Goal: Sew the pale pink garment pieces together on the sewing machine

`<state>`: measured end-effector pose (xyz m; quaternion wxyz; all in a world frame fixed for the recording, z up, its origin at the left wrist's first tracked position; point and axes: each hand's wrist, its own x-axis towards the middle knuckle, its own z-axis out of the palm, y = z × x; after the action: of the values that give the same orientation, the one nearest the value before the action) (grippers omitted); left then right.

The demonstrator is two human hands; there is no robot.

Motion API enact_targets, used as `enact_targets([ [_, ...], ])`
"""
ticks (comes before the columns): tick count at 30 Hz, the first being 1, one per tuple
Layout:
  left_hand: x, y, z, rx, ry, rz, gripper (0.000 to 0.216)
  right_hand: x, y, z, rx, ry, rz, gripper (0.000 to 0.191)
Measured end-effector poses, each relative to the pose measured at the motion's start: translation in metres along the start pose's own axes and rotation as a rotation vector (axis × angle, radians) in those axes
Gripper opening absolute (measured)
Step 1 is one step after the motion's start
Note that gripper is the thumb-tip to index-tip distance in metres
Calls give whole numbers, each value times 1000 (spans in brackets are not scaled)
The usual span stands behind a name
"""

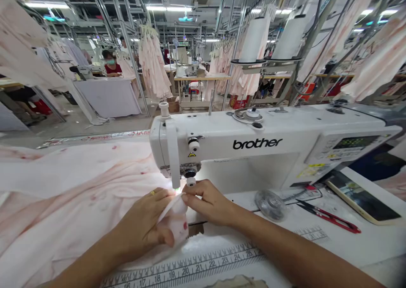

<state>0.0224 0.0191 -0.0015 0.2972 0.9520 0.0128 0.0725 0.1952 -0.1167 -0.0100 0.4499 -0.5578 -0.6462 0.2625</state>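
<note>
Pale pink fabric (72,203) with small red spots lies spread over the left of the sewing table. My left hand (144,224) is closed around a bunched fold of it, just in front of the needle of the white Brother sewing machine (253,146). My right hand (207,201) pinches the same fabric edge from the right, fingers pressed together below the presser foot (177,189). A ring shows on my left hand. The needle itself is hidden behind the fingers and a lit spot.
Red thread snips (330,218), a clear bobbin disc (269,203) and a phone (361,197) lie right of the machine. A printed ruler (190,269) runs along the table's front. Two thread cones (253,38) stand behind. A masked person (111,64) sits far left among hanging pink garments.
</note>
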Motion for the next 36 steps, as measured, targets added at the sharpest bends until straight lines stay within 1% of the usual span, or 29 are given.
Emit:
enact_targets([
  [1,1,-1,-1,-26,14,-11,80,0,-2,3,18,53,10,41],
  [2,2,-1,-1,-36,24,-47,75,0,-3,5,17,98,11,41],
  [3,3,-2,0,-29,29,-104,65,1,-4,7,5,135,6,41],
  [5,7,-3,3,14,39,-225,39,2,-4,9,-35,197,1,41],
  [6,9,-5,5,28,46,-267,27,2,-3,9,-56,221,9,41],
  [7,11,-7,6,27,57,-294,20,1,-2,8,-81,235,20,41],
  [9,14,-12,8,-39,112,-339,15,0,1,4,-164,257,22,41],
  [10,14,-15,7,-101,146,-381,13,-1,3,1,-226,250,-3,41],
  [12,14,-20,6,-256,209,-485,13,-2,7,-4,-384,167,-108,40],
  [14,13,-24,4,-387,248,-560,17,-3,10,-6,-563,29,-211,33],
  [16,12,-26,3,-443,268,-586,21,-4,14,-5,-713,-98,-252,21],
  [17,11,-27,3,-452,277,-582,22,-4,15,-4,-768,-137,-247,18],
  [21,8,-28,3,-445,236,-515,26,-2,16,-1,-880,-217,-191,21],
  [24,7,-32,3,-370,218,-469,31,0,14,-2,-928,-255,-173,21],
  [28,8,-39,1,-242,233,-369,32,1,15,-4,-979,-283,-213,9],
  [30,8,-40,-3,-201,186,-248,32,0,17,-4,-1012,-279,-244,12],
  [33,8,-38,-10,-111,32,12,33,-2,21,-4,-1028,-256,-270,21],
  [34,8,-38,-12,-53,-23,83,34,-2,22,-4,-1023,-247,-268,22],
  [36,5,-37,-14,100,-96,176,34,-2,23,-4,-1015,-234,-254,24],
])
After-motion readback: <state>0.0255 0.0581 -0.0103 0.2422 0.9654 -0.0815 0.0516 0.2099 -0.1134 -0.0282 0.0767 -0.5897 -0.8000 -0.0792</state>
